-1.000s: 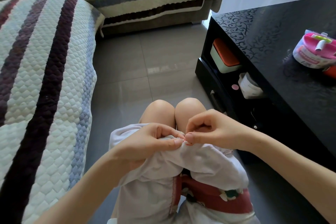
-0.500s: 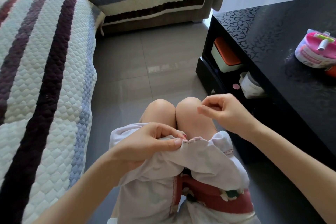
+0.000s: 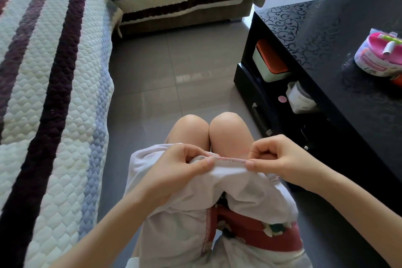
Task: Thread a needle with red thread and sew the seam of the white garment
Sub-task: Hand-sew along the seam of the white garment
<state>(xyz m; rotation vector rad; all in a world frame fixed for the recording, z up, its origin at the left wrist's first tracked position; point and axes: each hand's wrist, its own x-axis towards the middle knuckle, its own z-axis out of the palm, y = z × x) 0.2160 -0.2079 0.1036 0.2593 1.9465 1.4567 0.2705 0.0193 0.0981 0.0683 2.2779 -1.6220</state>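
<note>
On your lap lay the white garment (image 3: 178, 230), draped over a red patterned cloth (image 3: 250, 227) and bunched up toward your knees (image 3: 226, 126). Your left hand (image 3: 182, 169) pinched the folded edge between thumb and curled fingers, and your right hand (image 3: 280, 159) pinched the same edge just beside it, so the seam (image 3: 230, 160), with its line of red stitches, ran taut between the two. Your right fingers also held the needle (image 3: 253, 151), its dark tip pointing left above the seam, with the red thread (image 3: 241, 149) trailing back toward the cloth. Beyond your knees was the grey tiled floor (image 3: 174, 61). To the right stood a black table (image 3: 326, 50) carrying a pink sewing kit (image 3: 378, 56), and to the left a striped quilted sofa cover (image 3: 54, 72).
</note>
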